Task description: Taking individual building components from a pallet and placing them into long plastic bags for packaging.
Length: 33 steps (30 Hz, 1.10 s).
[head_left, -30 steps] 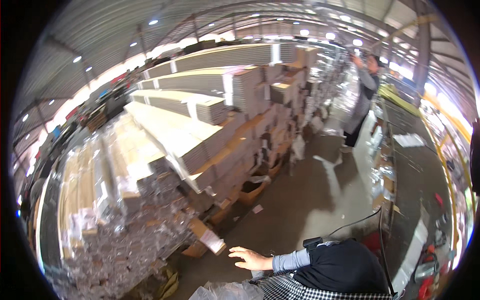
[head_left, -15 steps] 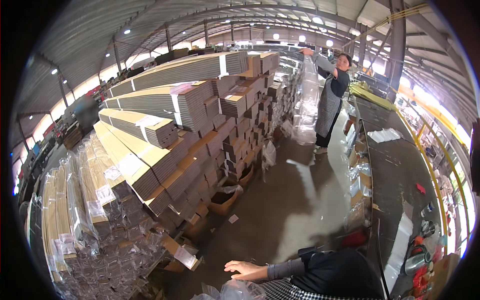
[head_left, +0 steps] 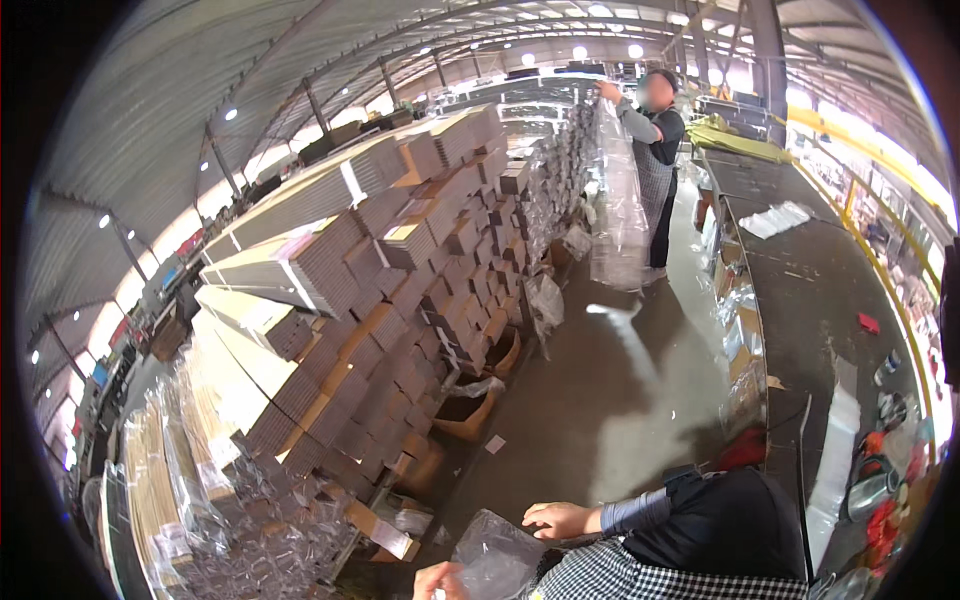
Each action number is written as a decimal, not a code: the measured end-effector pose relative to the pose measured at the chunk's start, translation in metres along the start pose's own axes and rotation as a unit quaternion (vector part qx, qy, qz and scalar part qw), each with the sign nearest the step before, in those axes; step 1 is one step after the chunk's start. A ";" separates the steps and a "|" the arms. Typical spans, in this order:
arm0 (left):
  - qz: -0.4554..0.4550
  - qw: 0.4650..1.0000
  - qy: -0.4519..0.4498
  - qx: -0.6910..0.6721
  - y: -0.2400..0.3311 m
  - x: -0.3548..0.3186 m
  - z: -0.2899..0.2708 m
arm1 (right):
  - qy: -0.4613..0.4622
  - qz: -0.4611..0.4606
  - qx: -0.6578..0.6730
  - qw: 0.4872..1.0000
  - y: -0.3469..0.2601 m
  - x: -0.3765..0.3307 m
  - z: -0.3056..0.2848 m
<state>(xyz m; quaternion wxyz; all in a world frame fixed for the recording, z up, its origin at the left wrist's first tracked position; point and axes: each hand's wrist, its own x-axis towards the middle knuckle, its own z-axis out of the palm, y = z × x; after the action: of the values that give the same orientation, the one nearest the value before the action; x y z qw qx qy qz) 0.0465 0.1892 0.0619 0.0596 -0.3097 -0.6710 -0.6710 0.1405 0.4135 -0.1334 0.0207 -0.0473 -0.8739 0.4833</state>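
Observation:
A clear plastic bag (head_left: pixel 492 548) stretches between my two hands at the bottom of the picture. At its left edge my left hand (head_left: pixel 440 582) is closed, its fingers curled on the plastic; the lower part of this hand is cut off by the frame. My right hand (head_left: pixel 563 520) reaches in from the right, just above the bag's right side. Its fingers are partly bent and apart, with nothing visible in them; I cannot tell if they touch the plastic. A black-and-white checked apron (head_left: pixel 660 572) covers my front.
Stacked long cardboard bundles (head_left: pixel 330 265) rise on my left, the nearest wrapped in clear plastic. A dark workbench (head_left: pixel 800 290) runs along the right. Down the aisle a co-worker (head_left: pixel 660 140) holds up long clear plastic (head_left: pixel 618 215). An open carton (head_left: pixel 468 410) sits beside the stack.
My left hand has come into view at the bottom, with the clear bag raised higher. My right hand appears further right as the view shifted. The co-worker still holds the plastic.

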 end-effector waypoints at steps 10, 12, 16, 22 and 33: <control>0.056 0.997 -0.005 0.054 0.011 -0.056 0.032 | -0.053 -0.102 -0.016 0.993 -0.015 -0.007 -0.027; 0.056 0.996 -0.047 0.058 0.013 -0.064 0.031 | -0.078 -0.033 0.051 0.995 -0.003 -0.009 -0.018; 0.009 0.996 -0.084 -0.023 0.024 -0.082 0.029 | -0.088 -0.135 0.059 0.985 0.025 -0.009 -0.003; 0.066 0.997 -0.010 -0.022 0.038 -0.095 0.028 | -0.153 -0.087 0.212 0.961 0.009 0.001 0.009; 0.076 0.997 -0.008 -0.020 0.040 -0.109 0.023 | -0.182 -0.157 0.115 0.964 -0.036 0.010 0.020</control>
<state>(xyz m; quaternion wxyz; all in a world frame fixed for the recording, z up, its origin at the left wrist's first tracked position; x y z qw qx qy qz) 0.1615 0.1702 0.0406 0.0984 -0.3662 -0.6324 -0.6755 0.1266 0.3782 -0.1137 -0.0578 0.1815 -0.7981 0.5717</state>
